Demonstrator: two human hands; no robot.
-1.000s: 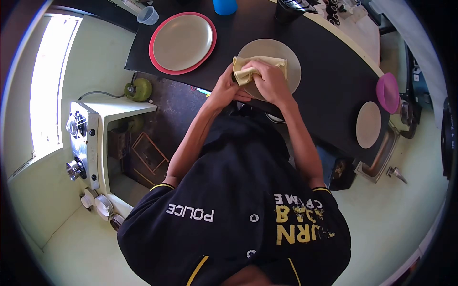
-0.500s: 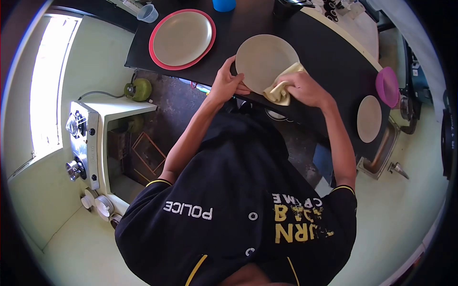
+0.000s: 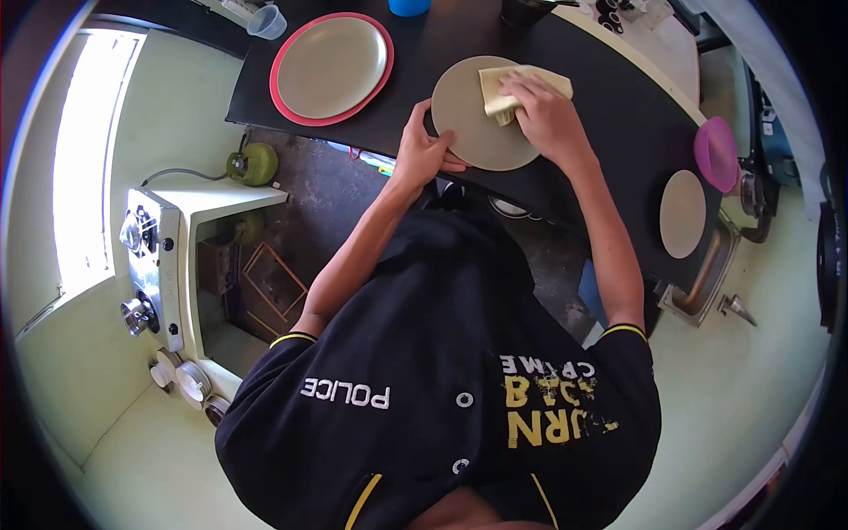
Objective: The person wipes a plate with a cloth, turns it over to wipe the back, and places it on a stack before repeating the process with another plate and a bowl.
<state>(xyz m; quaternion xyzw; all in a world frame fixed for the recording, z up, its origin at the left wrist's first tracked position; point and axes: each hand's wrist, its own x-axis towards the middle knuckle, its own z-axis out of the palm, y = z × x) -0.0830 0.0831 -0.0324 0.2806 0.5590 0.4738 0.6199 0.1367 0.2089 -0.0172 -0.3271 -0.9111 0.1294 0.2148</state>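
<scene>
the black tabletop (image 3: 609,124) bears the plates, ahead of a person in a black short-sleeved shirt (image 3: 424,309); inverted lettering reads "police" on its left side and "crime", then partly worn "ba" and "urn", on its right. the mark on the gas stove (image 3: 162,276) front is too small to read. a red plate (image 3: 305,117) lies to the left under a grey-beige plate (image 3: 331,69), apparently stacked to save space. the beige plate (image 3: 468,119) sits at the near edge, presumably for easy reach. the left hand (image 3: 422,155) grips its near-left rim, thumb on top, likely to steady it. the right hand (image 3: 543,108) grasps a pale yellow cloth (image 3: 495,88) against its far-right part, probably padding the fingertips
</scene>
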